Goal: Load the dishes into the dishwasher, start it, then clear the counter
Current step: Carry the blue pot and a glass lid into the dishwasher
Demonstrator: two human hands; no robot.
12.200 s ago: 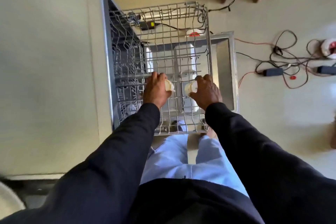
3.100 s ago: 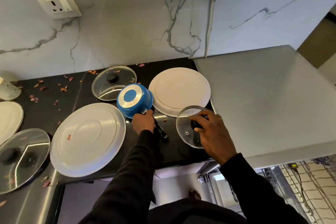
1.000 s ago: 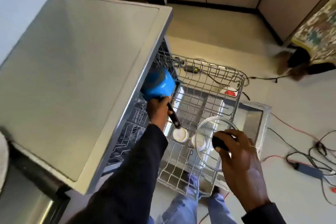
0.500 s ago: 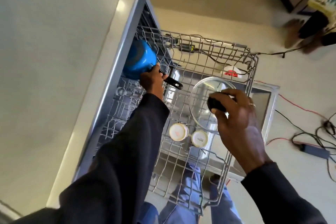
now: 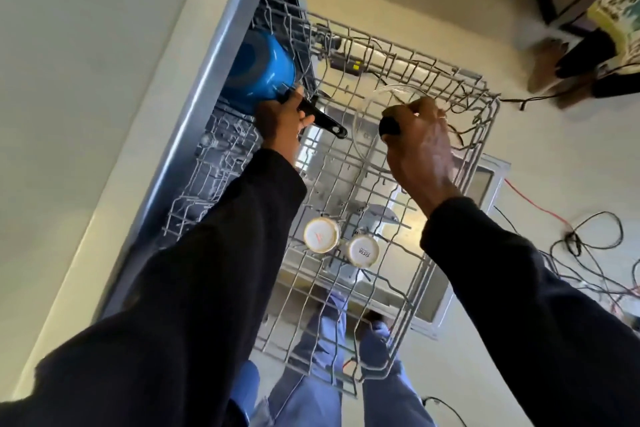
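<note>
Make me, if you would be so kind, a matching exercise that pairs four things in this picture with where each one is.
Things:
1. blue saucepan
2. glass lid
3. two cups
4. cables

Places:
A. standing upside down in the rack
B. lying on the floor beside the dishwasher
C. held by its black knob in the right hand
D. held by its black handle in the left hand

Pairs: 1-D, 2-C, 3-A, 4-B
</note>
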